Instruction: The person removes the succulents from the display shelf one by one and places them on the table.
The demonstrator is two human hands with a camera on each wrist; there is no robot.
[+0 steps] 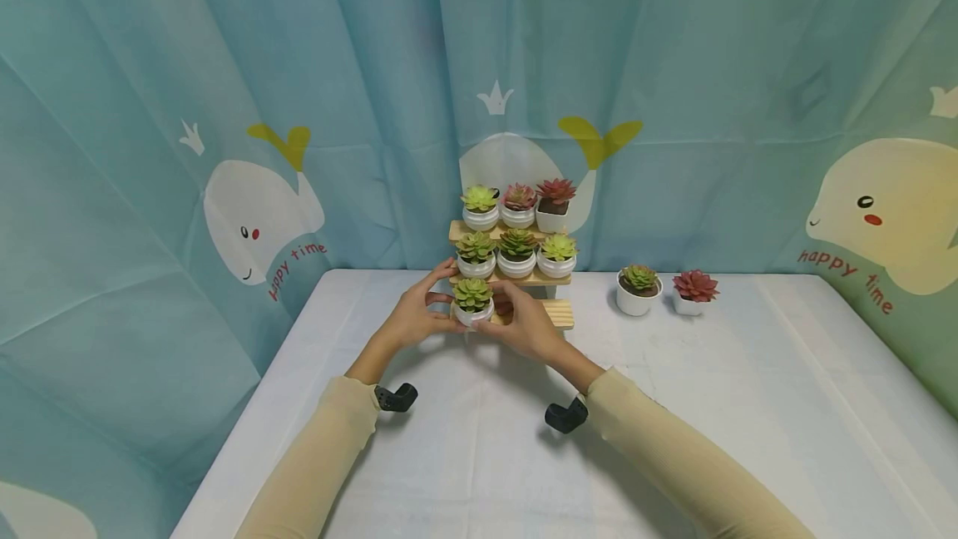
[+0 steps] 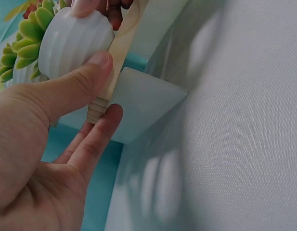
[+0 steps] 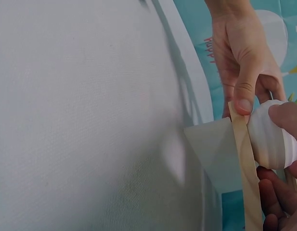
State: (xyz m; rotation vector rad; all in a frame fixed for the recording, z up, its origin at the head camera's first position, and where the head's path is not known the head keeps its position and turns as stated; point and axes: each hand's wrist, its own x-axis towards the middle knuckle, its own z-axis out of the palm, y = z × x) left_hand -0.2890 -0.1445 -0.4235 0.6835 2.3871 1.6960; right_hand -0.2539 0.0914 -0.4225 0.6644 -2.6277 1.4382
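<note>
A three-tier wooden plant stand (image 1: 558, 314) holds small artificial succulents in white pots. At the left end of its lowest tier sits a green succulent (image 1: 473, 294) in a ribbed white pot. My right hand (image 1: 530, 327) holds this pot, thumb at the front and fingers curled round its far side. With my left hand (image 1: 413, 313) I pinch the end of the lowest board; in the left wrist view the thumb (image 2: 78, 86) lies at the board's edge by the pot, and fingertips (image 2: 109, 118) touch the board's end from underneath.
Three succulents, including a dark red one (image 1: 555, 195), stand on the top tier, and three green ones (image 1: 517, 249) on the middle tier. To the right, a green succulent (image 1: 638, 294) and a red succulent (image 1: 693, 292) stand on the white-covered table (image 1: 464, 456). A blue curtain (image 1: 374, 65) hangs behind.
</note>
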